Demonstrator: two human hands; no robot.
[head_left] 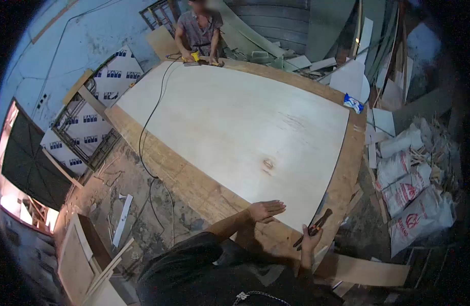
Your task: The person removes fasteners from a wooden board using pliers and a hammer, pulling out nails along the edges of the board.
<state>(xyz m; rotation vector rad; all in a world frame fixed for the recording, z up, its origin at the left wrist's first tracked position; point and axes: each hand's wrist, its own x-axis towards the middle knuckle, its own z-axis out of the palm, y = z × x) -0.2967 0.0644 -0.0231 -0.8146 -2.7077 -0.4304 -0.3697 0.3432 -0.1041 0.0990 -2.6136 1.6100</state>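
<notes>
A large pale wooden sheet [214,127] lies across a brown worktable [194,191] in front of me. My left hand [267,210] rests at the sheet's near edge, palm down with straight fingers lying side by side. At the near right corner, my right hand [310,239] is wrapped around a dark hand tool [324,218]. The tool points up and to the right, and its lower end sticks out below the fingers. Its exact kind cannot be made out.
Across the table a person [199,30] handles a yellow power tool [195,56]; its black cord [143,132] crosses the sheet and drops to the floor. A blue packet [353,103] sits on the right edge. Stuffed white sacks [413,219] stand at right, offcuts [122,219] at left.
</notes>
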